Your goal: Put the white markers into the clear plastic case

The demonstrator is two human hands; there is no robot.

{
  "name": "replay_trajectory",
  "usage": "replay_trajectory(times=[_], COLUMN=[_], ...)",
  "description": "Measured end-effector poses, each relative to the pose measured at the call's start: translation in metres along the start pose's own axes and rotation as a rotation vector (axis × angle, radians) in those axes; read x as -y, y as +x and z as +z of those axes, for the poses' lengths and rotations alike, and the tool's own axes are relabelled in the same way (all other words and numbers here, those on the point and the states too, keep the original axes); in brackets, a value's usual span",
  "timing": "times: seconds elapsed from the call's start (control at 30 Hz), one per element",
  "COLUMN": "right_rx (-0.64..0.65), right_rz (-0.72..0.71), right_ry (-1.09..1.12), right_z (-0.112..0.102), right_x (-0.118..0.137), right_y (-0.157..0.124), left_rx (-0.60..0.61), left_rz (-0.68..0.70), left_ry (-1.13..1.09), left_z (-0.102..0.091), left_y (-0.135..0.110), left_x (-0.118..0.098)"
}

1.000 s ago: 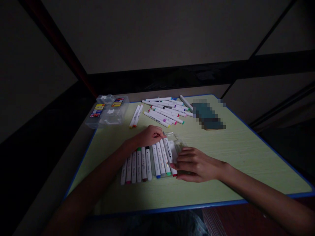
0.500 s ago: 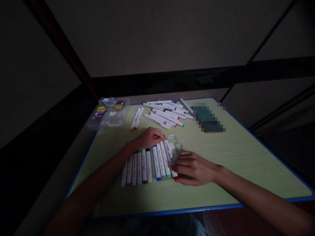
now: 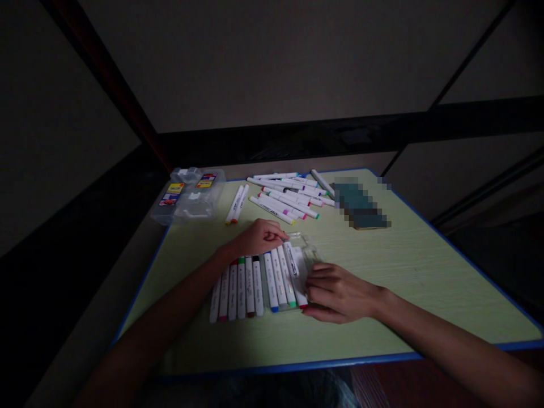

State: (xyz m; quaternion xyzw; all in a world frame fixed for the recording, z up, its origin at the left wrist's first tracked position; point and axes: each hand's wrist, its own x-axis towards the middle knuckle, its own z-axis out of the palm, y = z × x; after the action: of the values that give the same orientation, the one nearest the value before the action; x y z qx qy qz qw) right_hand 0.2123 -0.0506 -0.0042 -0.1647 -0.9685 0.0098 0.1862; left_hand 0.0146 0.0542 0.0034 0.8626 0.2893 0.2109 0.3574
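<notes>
A clear plastic tray (image 3: 315, 255) lies near the table's front, with several white markers in it. Its rightmost marker (image 3: 296, 277) has a red end and slants a little. My left hand (image 3: 263, 235) is closed, fingers curled, at the far ends of these markers; what it pinches is hidden. At the tray's right side my right hand (image 3: 335, 292) has its fingers bent round the edge, just beside the red-ended marker. To the left is a row of several white markers (image 3: 241, 289), partly covered at the far end by my left forearm.
Loose white markers (image 3: 289, 198) are heaped at the back, and a pair of orange-ended markers (image 3: 236, 204) lies left of them. A clear plastic case (image 3: 199, 201) stands at the back left corner. A pixelated dark flat object (image 3: 361, 207) lies at the right.
My right hand has shifted slightly right, uncovering the red end of the rightmost marker. My left hand has hardly moved.
</notes>
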Motion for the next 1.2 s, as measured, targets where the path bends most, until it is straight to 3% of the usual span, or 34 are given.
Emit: replay_trajectory(times=[0.87, 1.2], right_rx=[-0.059, -0.184], right_rz=[-0.027, -0.034], right_ry=[0.004, -0.035], right_z=[0.0015, -0.0003], right_x=[0.0004, 0.0005], right_y=[-0.0015, 0.0015], left_rx=[0.078, 0.030], left_rz=[0.033, -0.010], left_ry=[0.095, 0.031], left_z=[0.0044, 0.0053], left_y=[0.0013, 0.0022], left_x=[-0.0028, -0.0022])
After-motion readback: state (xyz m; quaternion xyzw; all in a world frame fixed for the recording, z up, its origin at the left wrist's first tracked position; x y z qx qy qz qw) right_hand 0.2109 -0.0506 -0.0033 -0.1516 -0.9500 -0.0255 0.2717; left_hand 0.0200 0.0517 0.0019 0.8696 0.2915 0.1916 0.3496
